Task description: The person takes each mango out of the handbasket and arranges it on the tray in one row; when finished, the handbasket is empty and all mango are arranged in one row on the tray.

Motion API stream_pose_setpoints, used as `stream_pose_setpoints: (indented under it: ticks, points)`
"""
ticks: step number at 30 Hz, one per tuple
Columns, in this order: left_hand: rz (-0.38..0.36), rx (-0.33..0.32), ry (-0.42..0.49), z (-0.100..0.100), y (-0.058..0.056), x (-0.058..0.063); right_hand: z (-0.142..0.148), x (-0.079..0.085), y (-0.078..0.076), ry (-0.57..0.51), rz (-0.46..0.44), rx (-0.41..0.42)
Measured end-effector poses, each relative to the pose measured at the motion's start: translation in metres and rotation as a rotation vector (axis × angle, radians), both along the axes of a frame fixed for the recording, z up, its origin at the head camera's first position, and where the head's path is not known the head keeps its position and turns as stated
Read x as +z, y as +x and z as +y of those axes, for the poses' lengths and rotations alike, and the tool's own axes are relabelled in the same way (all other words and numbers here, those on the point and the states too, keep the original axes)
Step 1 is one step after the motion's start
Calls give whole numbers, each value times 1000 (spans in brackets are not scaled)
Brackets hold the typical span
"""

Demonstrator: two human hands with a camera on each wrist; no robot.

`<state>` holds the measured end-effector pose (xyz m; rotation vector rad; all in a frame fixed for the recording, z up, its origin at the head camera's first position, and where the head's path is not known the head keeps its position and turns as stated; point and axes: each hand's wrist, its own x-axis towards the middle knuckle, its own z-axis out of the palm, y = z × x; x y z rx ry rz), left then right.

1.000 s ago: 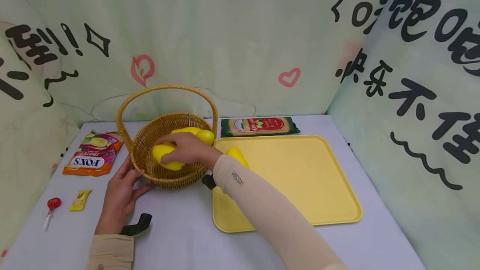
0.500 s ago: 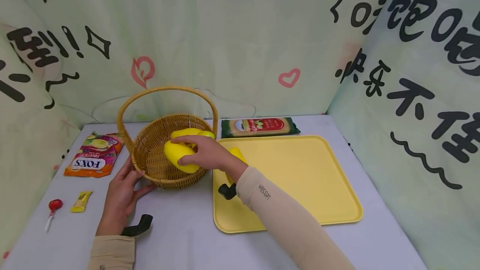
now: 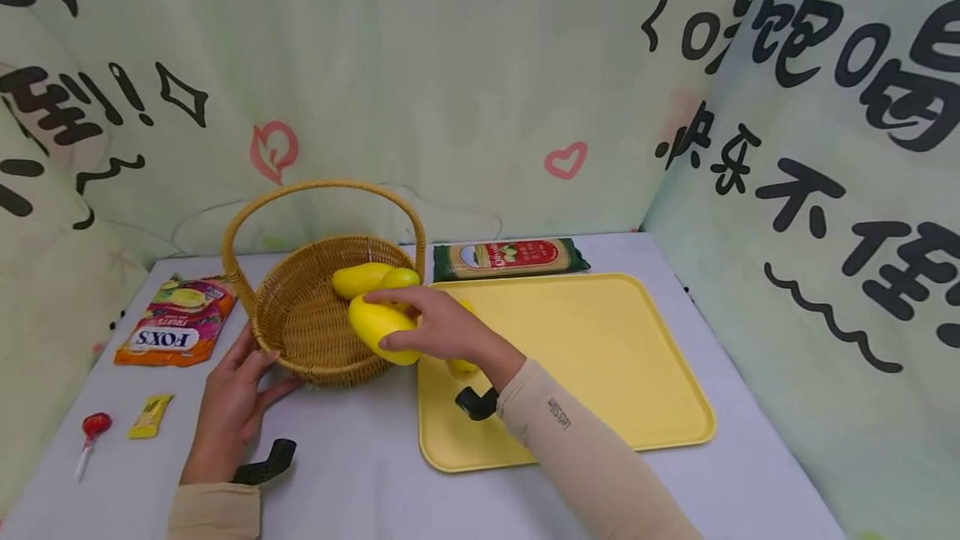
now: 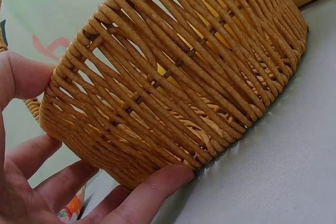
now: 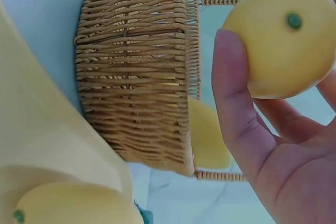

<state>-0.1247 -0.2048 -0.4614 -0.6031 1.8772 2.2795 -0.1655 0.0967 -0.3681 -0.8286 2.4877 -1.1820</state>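
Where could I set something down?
Bare: the rectangular yellow tray, right of the beige right sleeve; the white cloth along the tray's right edge. Crowded: the round wicker basket's right and tray's left, with rounded yellow fruits around the right hand.

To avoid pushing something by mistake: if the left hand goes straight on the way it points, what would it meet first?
The basket, at once: the left hand touches its side, so moving straight on would probably push or tip it.
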Motion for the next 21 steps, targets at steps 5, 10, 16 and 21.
stream_pose_setpoints:
  ticks: [5, 10, 16, 21]
  points:
    - [-18, 1, 6, 1, -1, 2, 13, -2, 10, -25, -31, -27]
    - [-30, 6, -20, -1, 2, 0, 23, -8, 19, -47, -60, -56]
    - [-26, 16, -21, -1, 1, -2, 44, -8, 28, -104, -109, -127]
    - [-9, 5, -17, -1, 0, -1, 66, -3, 35, -161, -94, -175]
